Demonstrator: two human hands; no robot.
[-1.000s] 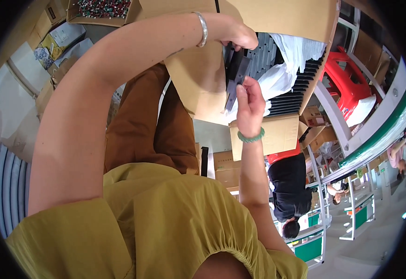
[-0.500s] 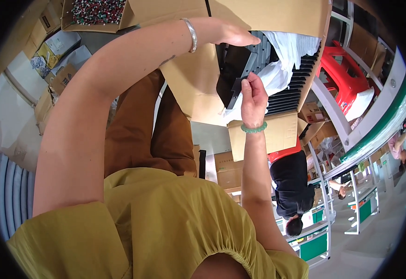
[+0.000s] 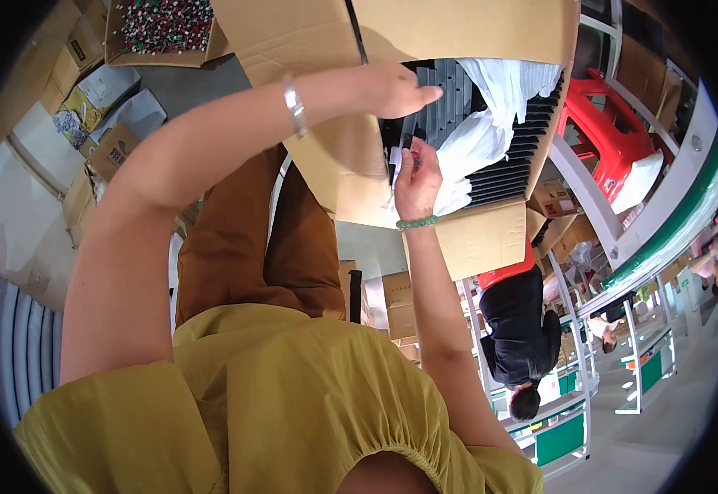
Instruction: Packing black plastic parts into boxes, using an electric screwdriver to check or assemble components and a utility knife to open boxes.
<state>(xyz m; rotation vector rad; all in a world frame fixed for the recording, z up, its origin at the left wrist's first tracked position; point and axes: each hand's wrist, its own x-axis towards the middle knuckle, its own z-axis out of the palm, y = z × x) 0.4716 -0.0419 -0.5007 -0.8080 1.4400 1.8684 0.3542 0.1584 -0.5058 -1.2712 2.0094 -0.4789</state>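
Note:
An open cardboard box (image 3: pixel 350 185) stands in front of me, with rows of black slotted parts (image 3: pixel 499 177) and white plastic sheeting (image 3: pixel 478 144) in it. My right hand (image 3: pixel 418 177), with a green bead bracelet at the wrist, pinches the near end of a black flat part (image 3: pixel 406 142) at the box's left inner side. Over the far end of that part is my left hand (image 3: pixel 396 92), closed, with one finger stretched to the right; its other fingers are mostly hidden. A silver bracelet sits on the left wrist. Much of the held part is out of sight.
A red plastic stool (image 3: pixel 610 136) stands right of the box beside a white metal frame (image 3: pixel 589 189). At the far left is a box of small red, green and white pieces (image 3: pixel 165 29). A person in black (image 3: pixel 519 329) is at the right.
Both hands have moved left, carrying the black part toward the box's left side. The left hand has also dropped nearer, and less of the part shows between the hands.

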